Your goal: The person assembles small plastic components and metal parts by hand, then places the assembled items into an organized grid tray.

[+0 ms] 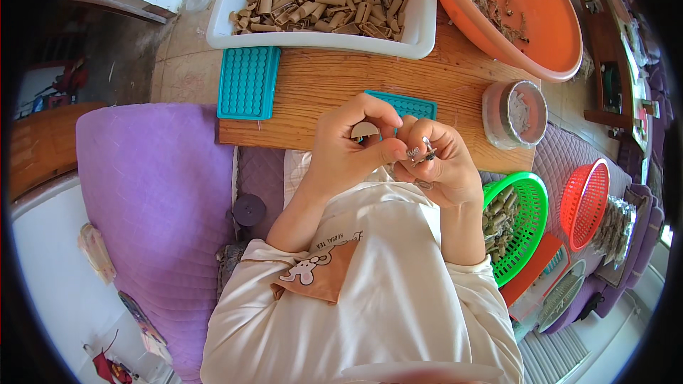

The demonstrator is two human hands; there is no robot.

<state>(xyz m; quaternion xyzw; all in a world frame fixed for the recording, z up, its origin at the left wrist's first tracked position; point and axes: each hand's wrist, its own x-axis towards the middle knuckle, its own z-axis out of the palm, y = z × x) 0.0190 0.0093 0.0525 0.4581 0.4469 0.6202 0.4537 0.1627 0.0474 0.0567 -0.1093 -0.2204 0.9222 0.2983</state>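
Note:
My left hand [345,135] is curled over the near edge of the wooden table, closed around a tan half-round piece [365,130] whose flat end shows between the fingers. Close beside it, almost fingertip to fingertip, my right hand [452,167] pinches a small part with silvery and dark bits [425,152]; its exact kind is too small to make out. Just behind both hands a teal tray [413,105] is partly covered by them. Another teal tray with rows of round cups [249,82] lies at the table's left edge.
A white tub [320,41] of tan tubular pieces stands at the back, beside an orange basin [555,43] holding stringy scraps. A clear round container [498,117] sits on the table's right edge. Green [537,220] and red [587,203] baskets are at right; purple padding [156,206] lies left.

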